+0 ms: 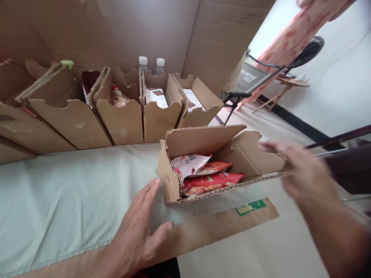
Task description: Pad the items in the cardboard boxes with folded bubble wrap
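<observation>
An open cardboard box (246, 154) stands near the table's right end, holding a white-and-pink packet (189, 165), an orange packet (213, 167) and a red packet (214, 180). My left hand (139, 227) is beside the box's left end, fingers stretched and thumb apart, with nothing in it. At the box's far right end, my right hand (304, 166) is blurred, its fingers wrapped over the end wall and corner of the box.
Behind stands a row of cardboard bins (120, 123) holding packets and white cartons. Two white-capped bottles (143, 63) rise behind them. A pale green cloth (81, 193) covers the table. A folding chair (252, 79) and small wooden stand (292, 82) are at the back right.
</observation>
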